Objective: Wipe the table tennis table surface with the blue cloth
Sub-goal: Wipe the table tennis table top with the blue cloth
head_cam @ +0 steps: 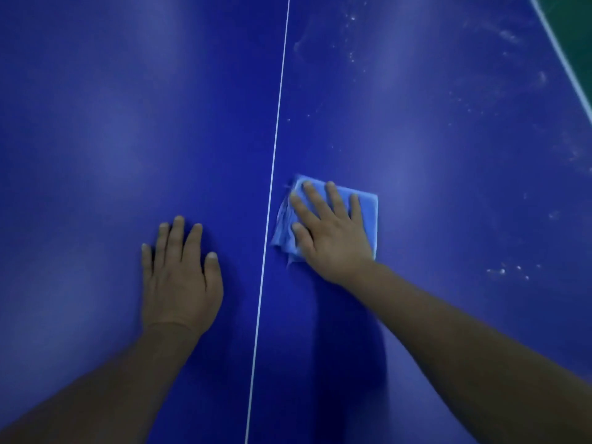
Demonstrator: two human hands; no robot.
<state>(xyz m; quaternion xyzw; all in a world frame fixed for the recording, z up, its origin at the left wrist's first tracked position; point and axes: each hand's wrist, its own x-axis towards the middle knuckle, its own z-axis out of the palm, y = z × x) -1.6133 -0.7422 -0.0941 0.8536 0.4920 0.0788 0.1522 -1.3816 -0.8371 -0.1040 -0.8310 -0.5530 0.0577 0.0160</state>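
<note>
right hand (330, 232) flat on blue cloth (365, 209)

I have one head-worn wide-angle view, looking steeply down and forward, close over the blue table tennis table (448, 155), its white centre line (272, 174) running away from me.

Floor (581, 33): dark green wedge in the far 1–2 o'clock corner, no detail resolvable.
Edge line (560, 56): white, borders the wedge and runs diagonally toward 3 o'clock.
Centre line (276, 123): thin, white, runs from 12 to 6 o'clock and leans slightly left toward the bottom.
Smears (509, 35): pale and dusty, scattered from 12 to 3 o'clock, all right of the centre line.
Specks (503, 270): small white cluster between 3 and 4 o'clock.
Shadow (349, 347): dark patch at 5 o'clock.
</note>
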